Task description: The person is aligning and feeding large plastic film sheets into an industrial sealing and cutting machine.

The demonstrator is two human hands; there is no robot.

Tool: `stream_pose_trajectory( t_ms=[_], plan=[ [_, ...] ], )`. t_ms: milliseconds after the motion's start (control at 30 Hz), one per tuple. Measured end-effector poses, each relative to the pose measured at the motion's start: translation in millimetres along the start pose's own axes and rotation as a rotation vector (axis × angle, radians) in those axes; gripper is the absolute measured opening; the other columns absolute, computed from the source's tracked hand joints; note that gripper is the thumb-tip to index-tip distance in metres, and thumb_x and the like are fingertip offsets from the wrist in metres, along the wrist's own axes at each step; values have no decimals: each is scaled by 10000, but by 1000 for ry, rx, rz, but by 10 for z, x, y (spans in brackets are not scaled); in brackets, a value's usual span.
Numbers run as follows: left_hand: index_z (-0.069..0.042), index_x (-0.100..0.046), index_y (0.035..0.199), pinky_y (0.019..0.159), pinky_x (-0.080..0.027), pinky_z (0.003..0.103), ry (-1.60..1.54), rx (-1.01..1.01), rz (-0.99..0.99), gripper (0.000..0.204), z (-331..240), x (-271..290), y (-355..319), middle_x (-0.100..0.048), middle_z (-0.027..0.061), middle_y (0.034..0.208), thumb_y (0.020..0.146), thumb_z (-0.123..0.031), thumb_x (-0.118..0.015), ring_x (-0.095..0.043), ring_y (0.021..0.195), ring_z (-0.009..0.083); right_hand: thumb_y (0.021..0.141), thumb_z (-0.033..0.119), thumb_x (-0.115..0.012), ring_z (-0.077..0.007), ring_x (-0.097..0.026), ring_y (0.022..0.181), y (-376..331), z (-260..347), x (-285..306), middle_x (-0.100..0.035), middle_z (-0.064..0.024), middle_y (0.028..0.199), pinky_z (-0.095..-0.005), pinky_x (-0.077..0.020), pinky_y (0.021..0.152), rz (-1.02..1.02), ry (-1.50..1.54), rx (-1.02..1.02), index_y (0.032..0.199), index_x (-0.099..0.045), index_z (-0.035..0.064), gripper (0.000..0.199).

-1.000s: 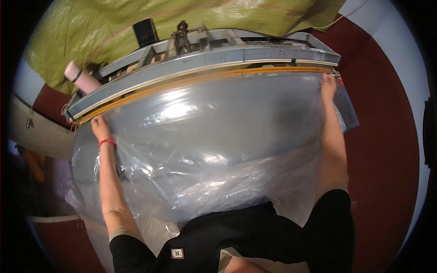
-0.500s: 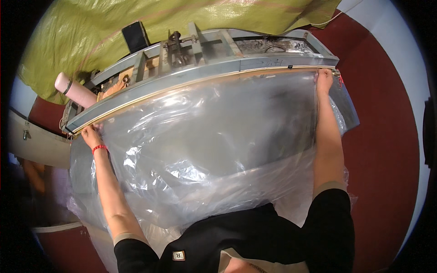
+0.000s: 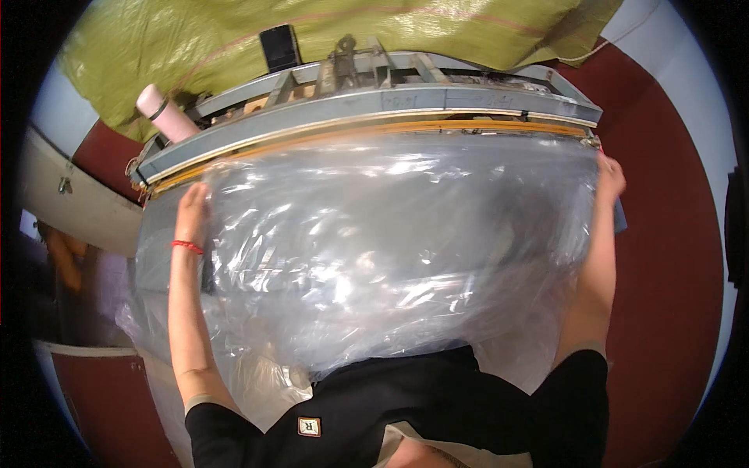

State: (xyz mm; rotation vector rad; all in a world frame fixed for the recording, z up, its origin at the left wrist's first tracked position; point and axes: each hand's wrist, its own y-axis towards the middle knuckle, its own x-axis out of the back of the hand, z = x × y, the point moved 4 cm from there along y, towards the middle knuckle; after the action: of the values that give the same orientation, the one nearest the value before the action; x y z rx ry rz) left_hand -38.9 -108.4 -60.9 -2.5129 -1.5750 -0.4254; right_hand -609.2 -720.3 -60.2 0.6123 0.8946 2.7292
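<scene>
- Between the two grips, in the head view, spreads a wrinkled clear plastic sheet [image 3: 335, 288], glossy with reflections and reaching back toward the wearer's black shirt [image 3: 406, 398].
- At the sheet's upper right corner, the right grip [image 3: 612, 179] is closed down, fingers curled and pinching the film's edge.
- By the sheet's upper left edge, the left grip [image 3: 193, 207] has its fingers drawn close together and touching the film; blur keeps me from telling whether they pinch it.
- Just below the left grip, a red bracelet [image 3: 187, 247] rings the wrist.
- Left of the left grip, part of a grey surface [image 3: 160, 234] shows.
- Just beyond both grips, an orange strip [image 3: 468, 125] runs along a grey metal frame [image 3: 296, 115].
- Farther beyond the left grip, a pink bottle [image 3: 166, 113] leans at the frame's left end.
- Beyond the frame stands a black flat slab [image 3: 280, 48] against a yellow-green tarp [image 3: 195, 47].
- Right of the right grip lies dark red floor [image 3: 663, 273].
</scene>
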Motion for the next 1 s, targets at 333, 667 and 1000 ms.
stream_pose_trajectory(
  t_ms=[333, 667, 1000],
  plan=[
    [-101, -511, 767, 431, -232, 147, -304, -74, 336, 134, -1001, -1080, -945, -428, -79, 583, 806, -217, -567, -334, 487, -3, 770, 226, -579, -226, -528, 931, -311, 1247, 278, -575, -118, 994, -315, -403, 805, -69, -135, 284, 996, -577, 45, 289],
    [-69, -505, 795, 519, -367, 160, -218, -155, 463, 96, -1144, -860, -1220, -494, -27, 630, 777, -110, -590, -470, 571, 42, 706, 101, -642, -92, -526, 770, -2860, 4203, -1254, -578, -9, 839, -214, -406, 651, 1303, 877, 454, 979, -565, 47, 289],
    [-41, -482, 759, 512, -386, 223, 511, -868, 1, 205, -1381, -859, -1437, -493, 41, 705, 654, -12, -655, -486, 629, 119, 836, 128, -511, -29, -461, 612, -3404, 4147, -1348, -534, 13, 678, -164, -358, 510, 1605, 1174, -394, 822, -583, 45, 110]
  ],
)
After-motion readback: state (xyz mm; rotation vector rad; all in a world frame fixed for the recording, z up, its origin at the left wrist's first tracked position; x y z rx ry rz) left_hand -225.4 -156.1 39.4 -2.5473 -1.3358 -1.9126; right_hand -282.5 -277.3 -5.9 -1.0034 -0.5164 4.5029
